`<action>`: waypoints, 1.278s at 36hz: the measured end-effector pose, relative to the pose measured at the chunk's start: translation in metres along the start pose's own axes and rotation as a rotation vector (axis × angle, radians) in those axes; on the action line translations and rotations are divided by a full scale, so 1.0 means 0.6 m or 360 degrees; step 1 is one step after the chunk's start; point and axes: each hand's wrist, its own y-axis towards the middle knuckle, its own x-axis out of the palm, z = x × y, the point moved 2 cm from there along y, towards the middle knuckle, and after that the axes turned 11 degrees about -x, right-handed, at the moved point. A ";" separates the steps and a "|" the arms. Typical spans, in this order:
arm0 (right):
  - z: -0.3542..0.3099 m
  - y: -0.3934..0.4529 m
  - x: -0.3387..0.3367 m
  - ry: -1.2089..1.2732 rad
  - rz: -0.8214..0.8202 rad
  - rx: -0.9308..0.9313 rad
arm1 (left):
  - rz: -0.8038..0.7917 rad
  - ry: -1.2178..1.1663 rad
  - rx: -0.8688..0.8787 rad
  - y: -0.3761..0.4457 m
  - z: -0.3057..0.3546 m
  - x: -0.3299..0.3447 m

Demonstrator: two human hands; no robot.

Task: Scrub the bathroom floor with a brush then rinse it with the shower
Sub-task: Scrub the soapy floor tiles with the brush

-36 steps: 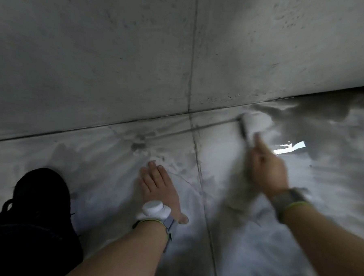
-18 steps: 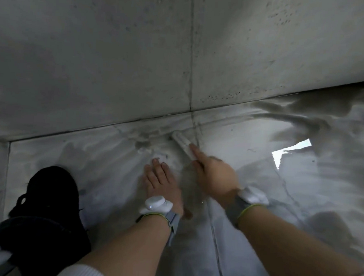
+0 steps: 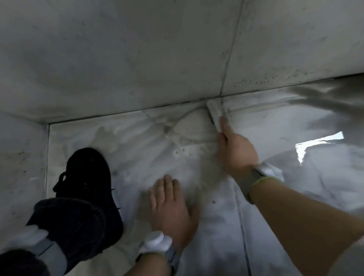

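At nine o'clock my black shoe (image 3: 90,188) is standing on the wet floor (image 3: 299,207), close to the side wall (image 3: 10,171). Just right of it, at about six o'clock, my left hand (image 3: 171,209) is lying flat on the tile with the fingers straight, holding nothing and bracing me. A white band (image 3: 154,244) is sitting on that wrist.

Further right, at about one o'clock from the left hand, my right hand (image 3: 235,151) is gripping the brush (image 3: 215,113), fingers curled round its near end. The brush is sticking out at twelve o'clock from that hand, its far end pressing into the joint where the floor is meeting the back wall (image 3: 139,51), right at the vertical grout line.

I am judging the scrubbing to be well under way but not finished: soapy streaks are covering most of the floor in view, and dark specks are showing along the foot of the back wall at two o'clock. A bright reflection (image 3: 315,145) is lying on the wet tile at three o'clock. The rinse is not yet begun, I think; no shower is in view.
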 end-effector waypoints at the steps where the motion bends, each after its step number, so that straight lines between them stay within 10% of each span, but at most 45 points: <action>1: 0.013 -0.026 0.000 0.0054 0.0104 0.0137 | 0.0011 0.0002 0.0000 0.001 0.002 -0.002; 4: -0.022 -0.107 0.042 0.0153 0.0182 0.0257 | 0.0004 0.0000 0.0002 0.002 0.002 -0.006; 9: -0.100 -0.030 0.062 -0.0128 -0.0315 -0.0338 | 0.0032 0.0029 0.0088 0.004 -0.012 -0.005; 16: 0.004 -0.114 0.018 0.0039 0.0026 0.0223 | -0.0085 0.0094 0.0001 0.010 -0.001 -0.024; 22: -0.048 -0.063 0.056 -0.0042 -0.0249 -0.0151 | 0.0021 0.0104 0.0086 0.015 -0.010 -0.015; 32: 0.024 -0.291 0.068 0.0113 -0.0303 0.0309 | -0.0128 0.0234 -0.0015 0.014 0.005 -0.028; 40: 0.025 -0.041 -0.054 0.0023 -0.0049 0.0113 | -0.0066 0.0229 0.0001 0.017 0.006 -0.017; 46: 0.059 -0.181 -0.013 0.0037 -0.0201 0.0180 | -0.0187 0.0338 -0.0064 0.011 0.016 -0.033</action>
